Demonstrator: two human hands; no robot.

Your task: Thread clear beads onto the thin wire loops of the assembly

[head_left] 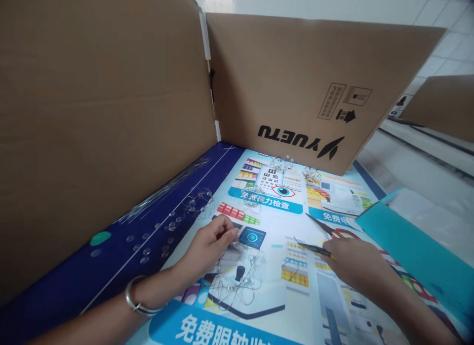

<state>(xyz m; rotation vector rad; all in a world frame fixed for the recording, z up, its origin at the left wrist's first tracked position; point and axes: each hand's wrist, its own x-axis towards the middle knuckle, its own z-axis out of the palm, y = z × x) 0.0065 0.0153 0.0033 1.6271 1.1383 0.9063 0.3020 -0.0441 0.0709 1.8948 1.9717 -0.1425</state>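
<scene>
My left hand (215, 241), a silver bangle at its wrist, is closed in a pinch. Something small and pale shows at its fingertips, too small to name. Under that hand lies a loose tangle of thin wire (244, 285) with clear bits in it. My right hand (351, 261) grips dark, slender-tipped pliers (314, 248) with a little yellow on the handle. Their jaws point left, and a short thin wire shows at the tip. Just beyond that hand are scissors (321, 224) with red handles, partly hidden by the hand.
Tall cardboard panels (111, 88) stand left and behind. Straight wires (159, 192) and several clear round beads (146, 252) lie on the dark blue strip, near a green piece (99, 237). More wire tangles (281, 164) lie farther back. A teal-edged box (414, 251) stands right.
</scene>
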